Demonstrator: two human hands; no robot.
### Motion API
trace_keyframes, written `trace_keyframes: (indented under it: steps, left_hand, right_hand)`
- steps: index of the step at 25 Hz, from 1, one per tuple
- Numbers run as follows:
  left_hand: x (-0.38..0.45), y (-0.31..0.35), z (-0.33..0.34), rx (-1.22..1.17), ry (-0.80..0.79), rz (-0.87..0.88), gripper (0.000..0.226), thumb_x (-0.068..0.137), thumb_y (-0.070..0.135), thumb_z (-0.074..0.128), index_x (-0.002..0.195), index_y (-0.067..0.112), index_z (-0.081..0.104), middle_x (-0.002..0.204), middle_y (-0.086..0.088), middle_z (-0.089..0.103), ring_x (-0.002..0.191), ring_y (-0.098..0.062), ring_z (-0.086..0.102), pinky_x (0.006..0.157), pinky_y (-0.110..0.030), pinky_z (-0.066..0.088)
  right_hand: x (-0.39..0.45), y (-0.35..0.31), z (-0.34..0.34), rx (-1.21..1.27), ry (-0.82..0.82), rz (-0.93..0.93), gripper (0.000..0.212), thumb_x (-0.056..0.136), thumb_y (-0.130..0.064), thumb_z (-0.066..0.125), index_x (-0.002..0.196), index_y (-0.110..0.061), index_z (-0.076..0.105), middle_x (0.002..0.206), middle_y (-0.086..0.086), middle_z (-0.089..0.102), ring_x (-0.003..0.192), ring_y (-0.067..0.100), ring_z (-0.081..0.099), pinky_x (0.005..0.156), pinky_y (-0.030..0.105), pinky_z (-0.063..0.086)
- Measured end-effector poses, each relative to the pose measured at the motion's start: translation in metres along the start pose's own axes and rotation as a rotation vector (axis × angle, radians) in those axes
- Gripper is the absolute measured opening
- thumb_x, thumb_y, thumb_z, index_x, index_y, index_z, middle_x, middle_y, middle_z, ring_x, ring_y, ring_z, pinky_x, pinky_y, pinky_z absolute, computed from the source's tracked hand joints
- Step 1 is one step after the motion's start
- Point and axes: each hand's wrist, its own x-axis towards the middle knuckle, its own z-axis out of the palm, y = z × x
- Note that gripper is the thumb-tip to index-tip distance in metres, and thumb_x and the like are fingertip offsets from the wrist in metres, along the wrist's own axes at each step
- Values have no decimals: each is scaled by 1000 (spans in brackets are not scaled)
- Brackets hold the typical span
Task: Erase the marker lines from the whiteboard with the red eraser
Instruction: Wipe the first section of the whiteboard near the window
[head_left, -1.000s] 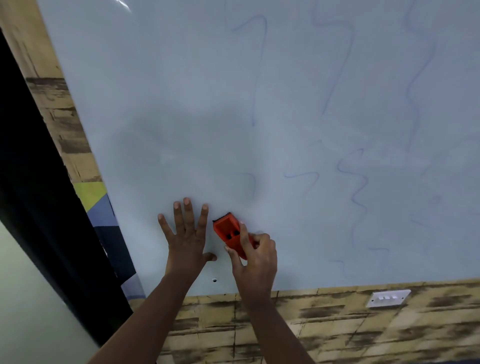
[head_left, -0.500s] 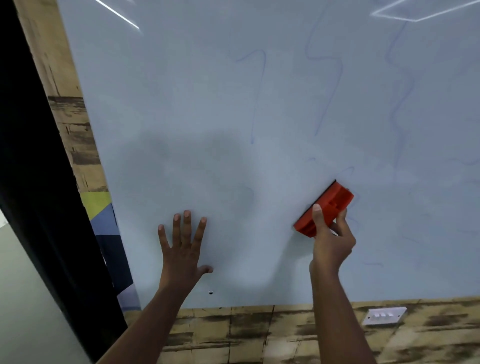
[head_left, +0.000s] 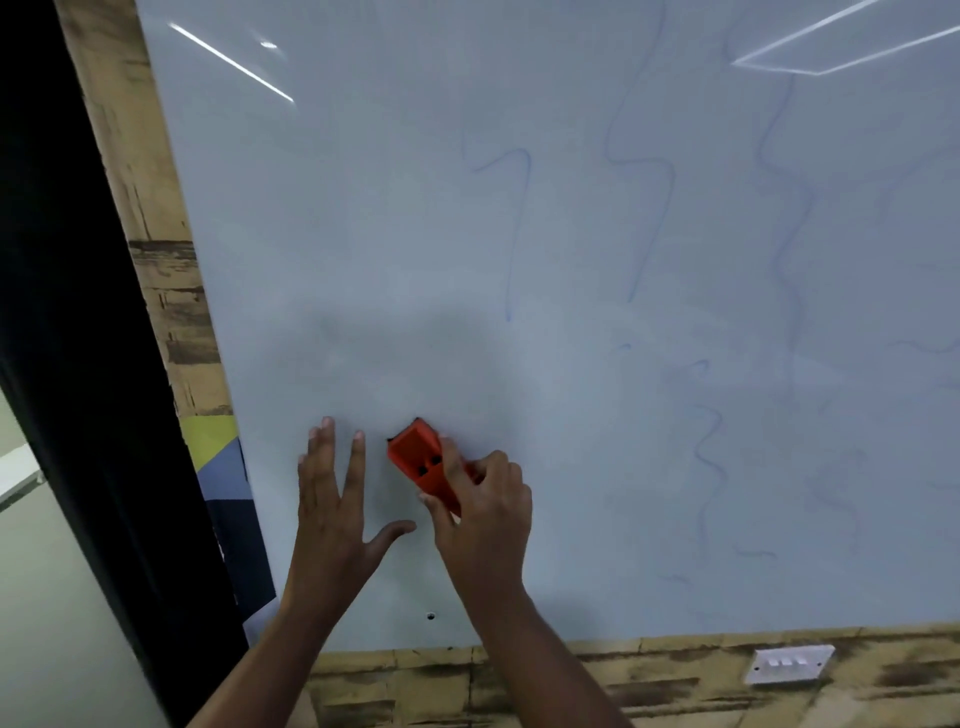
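My right hand (head_left: 480, 512) grips the red eraser (head_left: 423, 460), thumb on one side and fingers curled over the other, and holds it against the whiteboard (head_left: 363, 234) low on its surface, tilted so its upper end leans to the left. My left hand (head_left: 337, 499) lies just left of the eraser, flat on the whiteboard with fingers straight and thumb spread out toward my right hand; the two hands are close but not touching. Faint blue marker lines (head_left: 644, 218) run in wavy strokes up the whiteboard, above and to the right of the eraser, with more squiggles (head_left: 709, 447) to its right. A small dark hole (head_left: 430, 616) sits in the whiteboard below my hands. Under the whiteboard's bottom edge the wood-patterned wall (head_left: 675, 686) carries a white switch plate (head_left: 787, 663), off to the lower right of the eraser.
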Motion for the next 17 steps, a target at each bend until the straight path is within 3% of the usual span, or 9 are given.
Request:
trace_keyframes:
  steps: [2,5,10,14,17]
  left_hand:
    - [14,-9,-15,18,-3,44,117,85,75,55,170,9,9,177,-23,-2,165,-43,0,133,-57,4]
    - [44,-16,-33,88,38,130,115,87,76,53,169,7,12,177,-24,3,164,-44,2,132,-63,5]
    - [116,-8,-56,137,159,217,108,93,74,51,167,0,22,177,-23,7,164,-43,3,132,-63,3]
    - [146,-18,-60,211,200,231,98,99,72,44,167,5,24,178,-19,8,165,-40,4,130,-65,6]
    - [150,-26,-51,259,245,228,87,104,64,41,168,7,25,177,-18,11,165,-39,9,131,-63,6]
  right_hand:
    - [2,1,-2,-6,17,-33,76,82,-55,76,148,-34,45,102,1,53,88,18,51,69,37,51]
    - [26,9,-23,10,88,-38,76,78,-56,78,145,-36,49,99,0,52,85,20,51,65,38,50]
    - [71,45,-74,266,171,305,78,76,-66,74,146,-50,45,96,-9,46,87,14,57,71,34,53]
    - [82,83,-105,468,409,573,75,76,-60,79,144,-41,54,96,-6,55,79,3,62,83,43,57]
    - [98,103,-127,468,481,652,75,79,-58,78,147,-38,53,102,-2,58,84,15,64,90,46,56]
